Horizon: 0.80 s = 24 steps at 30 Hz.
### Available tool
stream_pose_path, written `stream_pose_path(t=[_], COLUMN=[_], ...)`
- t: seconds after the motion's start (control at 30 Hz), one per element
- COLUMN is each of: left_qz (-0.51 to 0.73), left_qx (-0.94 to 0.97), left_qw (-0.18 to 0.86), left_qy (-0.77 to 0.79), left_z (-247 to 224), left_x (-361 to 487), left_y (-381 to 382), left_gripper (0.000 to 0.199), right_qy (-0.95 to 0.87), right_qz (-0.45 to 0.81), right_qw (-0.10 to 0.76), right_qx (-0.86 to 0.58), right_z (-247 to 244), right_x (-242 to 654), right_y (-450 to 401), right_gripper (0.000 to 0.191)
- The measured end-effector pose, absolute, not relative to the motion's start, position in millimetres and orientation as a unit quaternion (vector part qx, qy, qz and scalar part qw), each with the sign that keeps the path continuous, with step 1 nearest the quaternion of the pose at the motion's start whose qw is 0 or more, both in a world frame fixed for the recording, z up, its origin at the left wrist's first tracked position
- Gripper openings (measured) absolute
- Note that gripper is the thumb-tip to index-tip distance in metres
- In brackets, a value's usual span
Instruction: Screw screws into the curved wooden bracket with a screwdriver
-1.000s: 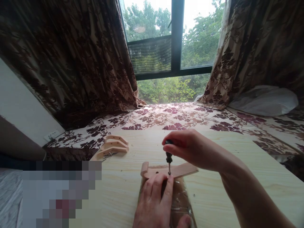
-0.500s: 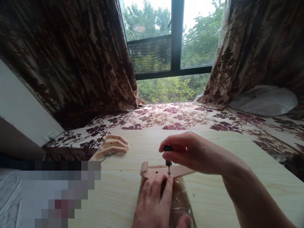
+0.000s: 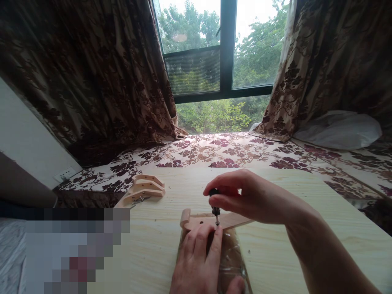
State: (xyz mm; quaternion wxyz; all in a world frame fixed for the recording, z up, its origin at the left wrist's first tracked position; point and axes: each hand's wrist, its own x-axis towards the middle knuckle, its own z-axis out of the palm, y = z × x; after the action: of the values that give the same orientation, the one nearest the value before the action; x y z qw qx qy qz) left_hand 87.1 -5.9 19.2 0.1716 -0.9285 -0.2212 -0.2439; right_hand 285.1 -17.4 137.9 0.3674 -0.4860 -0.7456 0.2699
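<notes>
My right hand (image 3: 251, 198) is closed around the dark handle of a small screwdriver (image 3: 215, 210). The tool stands nearly upright, its tip at a hole or screw in a pale curved wooden piece (image 3: 234, 220). My left hand (image 3: 196, 255) lies flat with fingers spread, its fingertips touching the near edge of that piece, the index finger right beside the tip. Under the palm is a brown, clear-plastic-wrapped package (image 3: 231, 253), which also supports the wooden piece. A second dark hole shows in the wood to the left of the screwdriver.
Several similar wooden pieces (image 3: 150, 191) and a few loose metal screws or nails (image 3: 139, 201) lie at the table's far left. Beyond the pale wooden table (image 3: 290, 253) is a flower-patterned covered ledge (image 3: 211, 151) with a white plastic bag (image 3: 339, 130). Curtains flank the window.
Almost nothing differs. My right hand and the screwdriver have shifted very slightly left, and the left hand keeps its place on the wooden piece.
</notes>
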Motion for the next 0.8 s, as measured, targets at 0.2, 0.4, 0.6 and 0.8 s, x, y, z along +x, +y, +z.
stream_pose_path(t=[0.2, 0.4, 0.6, 0.8], left_qz=[-0.234, -0.239, -0.232, -0.235], left_qx=[-0.934, -0.932, -0.932, -0.934], left_qw=[0.144, 0.153, 0.149, 0.139], left_qy=[-0.229, -0.225, -0.235, -0.23], left_z=[15.4, 15.2, 15.7, 15.5], left_x=[84.2, 84.0, 84.1, 84.7], left_y=[-4.7, -5.4, -4.9, -5.3], left_gripper=[0.07, 0.07, 0.07, 0.069], right_qy=[-0.725, -0.759, -0.759, -0.743], right_qz=[0.172, 0.164, 0.184, 0.159], right_qw=[0.386, 0.355, 0.357, 0.369], right_qx=[-0.543, -0.521, -0.513, -0.535], right_z=[128.6, 137.0, 133.8, 132.4], right_x=[286.5, 283.5, 285.7, 285.9], right_y=[-5.8, -16.8, -14.2, -12.7], right_gripper=[0.022, 0.013, 0.02, 0.022])
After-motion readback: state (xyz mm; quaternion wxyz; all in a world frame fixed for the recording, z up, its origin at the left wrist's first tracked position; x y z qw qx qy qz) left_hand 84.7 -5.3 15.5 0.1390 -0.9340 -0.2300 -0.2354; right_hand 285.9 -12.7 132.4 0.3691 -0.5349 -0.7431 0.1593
